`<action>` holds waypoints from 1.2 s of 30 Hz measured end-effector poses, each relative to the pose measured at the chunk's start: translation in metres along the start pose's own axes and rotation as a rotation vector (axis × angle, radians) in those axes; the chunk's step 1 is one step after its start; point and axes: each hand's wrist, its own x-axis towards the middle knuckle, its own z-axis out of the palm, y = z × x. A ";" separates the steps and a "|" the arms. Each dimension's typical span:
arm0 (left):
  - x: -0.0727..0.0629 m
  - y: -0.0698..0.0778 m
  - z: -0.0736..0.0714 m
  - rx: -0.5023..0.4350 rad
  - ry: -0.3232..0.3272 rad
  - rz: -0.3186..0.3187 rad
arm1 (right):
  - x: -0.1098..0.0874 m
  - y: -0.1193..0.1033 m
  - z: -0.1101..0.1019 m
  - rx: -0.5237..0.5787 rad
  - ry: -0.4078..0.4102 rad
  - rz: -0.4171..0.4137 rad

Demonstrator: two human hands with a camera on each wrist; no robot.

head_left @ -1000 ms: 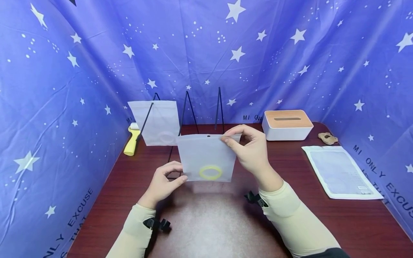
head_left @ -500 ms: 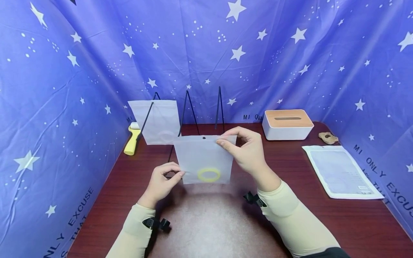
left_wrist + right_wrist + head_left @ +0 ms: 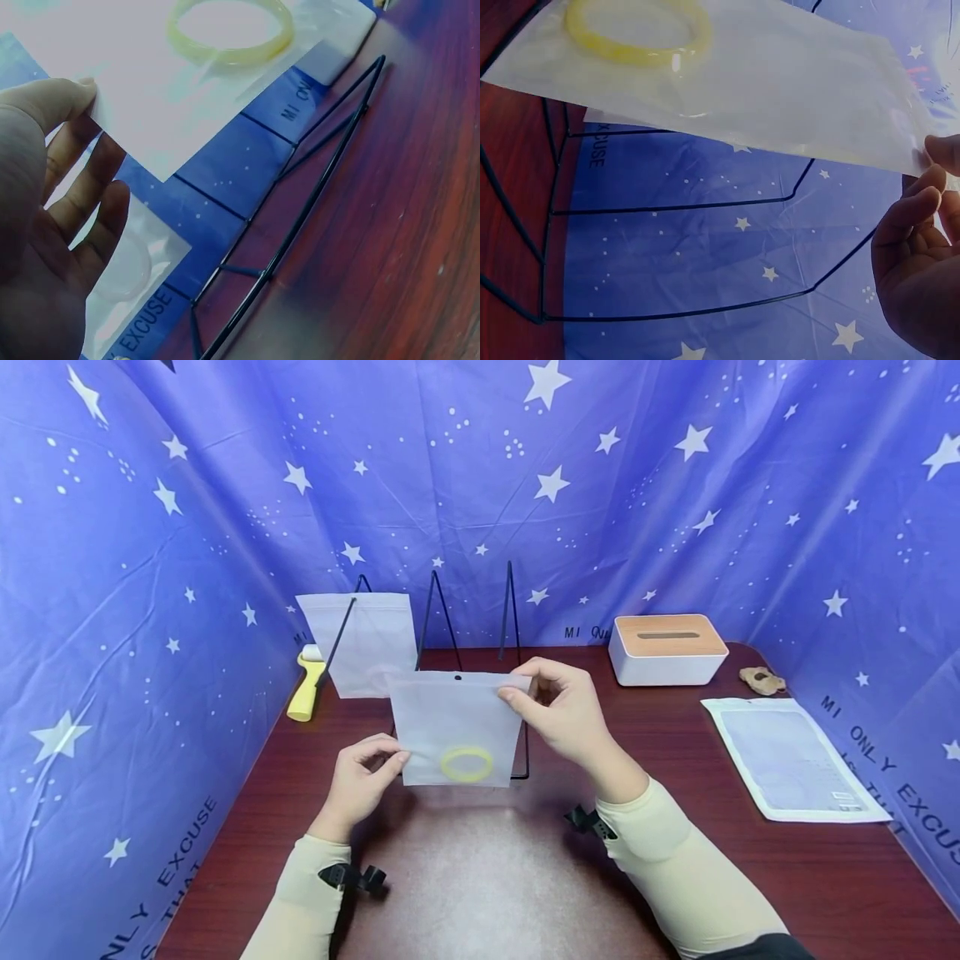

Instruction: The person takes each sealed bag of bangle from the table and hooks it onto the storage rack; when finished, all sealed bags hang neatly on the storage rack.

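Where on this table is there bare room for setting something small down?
The table is bare at the front, between left sleeve and right sleeve. Another bare patch lies between the right sleeve and the pouch, before the box. Crowded: back left, with roller, rack and rear bag, the held bag in front.

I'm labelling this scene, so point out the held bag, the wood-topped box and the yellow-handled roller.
Held bag (image 3: 456, 718): head view, on the middle of its pale panel.
Wood-topped box (image 3: 669, 669): head view, on its white front wall.
Yellow-handled roller (image 3: 305, 695): head view, on its handle.
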 end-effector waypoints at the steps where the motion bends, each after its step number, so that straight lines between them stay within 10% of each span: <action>1: 0.000 0.000 -0.001 -0.003 0.001 -0.005 | 0.000 0.000 0.001 0.011 -0.005 0.004; 36: -0.002 -0.007 -0.018 -0.085 0.097 -0.025 | 0.007 0.016 0.031 0.075 -0.064 0.069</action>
